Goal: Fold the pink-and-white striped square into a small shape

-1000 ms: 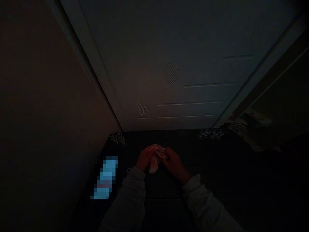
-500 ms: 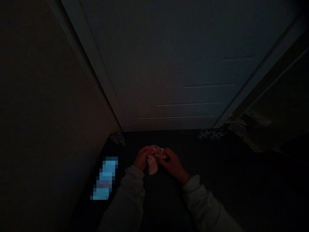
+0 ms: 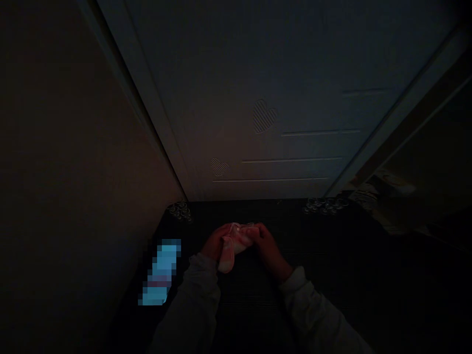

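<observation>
A small pink-and-white sock (image 3: 227,255) hangs down from between my hands, its pale rounded end toward me. More of the same soft cloth is bunched above it. My left hand (image 3: 213,243) is closed around the left side of the bunch, its fingers mostly hidden behind the fabric. On the right, my right hand (image 3: 271,250) pinches the cloth between thumb and fingers. The dim light hides whether this is one sock or a pair.
A bright blurred-out screen (image 3: 160,275) lies left of my forearm on the dark tabletop (image 3: 254,305). White panels (image 3: 221,108) with embossed hearts rise behind. Shiny ring clusters (image 3: 179,211) mark both back corners. Pale items (image 3: 394,182) sit at the right.
The hanging sock end has shifted a little left toward my left hand. More cloth is spread toward my right hand, whose grip has moved slightly.
</observation>
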Tool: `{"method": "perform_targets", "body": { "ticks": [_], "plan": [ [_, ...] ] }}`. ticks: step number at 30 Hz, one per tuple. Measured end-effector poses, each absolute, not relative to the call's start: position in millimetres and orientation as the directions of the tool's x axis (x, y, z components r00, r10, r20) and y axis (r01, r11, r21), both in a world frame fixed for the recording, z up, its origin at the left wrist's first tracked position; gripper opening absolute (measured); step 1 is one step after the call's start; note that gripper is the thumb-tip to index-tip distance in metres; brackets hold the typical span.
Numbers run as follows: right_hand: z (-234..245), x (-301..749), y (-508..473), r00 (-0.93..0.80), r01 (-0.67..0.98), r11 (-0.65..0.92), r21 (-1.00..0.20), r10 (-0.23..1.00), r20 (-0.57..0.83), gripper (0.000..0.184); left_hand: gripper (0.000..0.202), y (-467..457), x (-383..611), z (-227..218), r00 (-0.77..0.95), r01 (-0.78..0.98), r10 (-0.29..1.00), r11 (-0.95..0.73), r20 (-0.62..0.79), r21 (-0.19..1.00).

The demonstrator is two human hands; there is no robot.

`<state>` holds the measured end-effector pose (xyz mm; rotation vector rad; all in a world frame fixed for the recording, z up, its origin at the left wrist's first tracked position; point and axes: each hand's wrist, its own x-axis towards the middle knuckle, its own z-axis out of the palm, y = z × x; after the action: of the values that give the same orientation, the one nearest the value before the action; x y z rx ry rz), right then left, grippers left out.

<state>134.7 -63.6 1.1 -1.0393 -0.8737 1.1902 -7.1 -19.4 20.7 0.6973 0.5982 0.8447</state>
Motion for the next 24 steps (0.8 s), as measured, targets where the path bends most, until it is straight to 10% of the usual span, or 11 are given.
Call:
{"method": "perform_targets", "body": {
  "ticks": [24],
  "plan": [
    [13.4,132.2,-70.7,0.283,0.226,0.166,-0.96,0.931,0.228,0.016,0.029,-21.7,-0.7,19.7,0.514,-0.471,0.831,0.481,-0.214,0.739]
  ]
}}
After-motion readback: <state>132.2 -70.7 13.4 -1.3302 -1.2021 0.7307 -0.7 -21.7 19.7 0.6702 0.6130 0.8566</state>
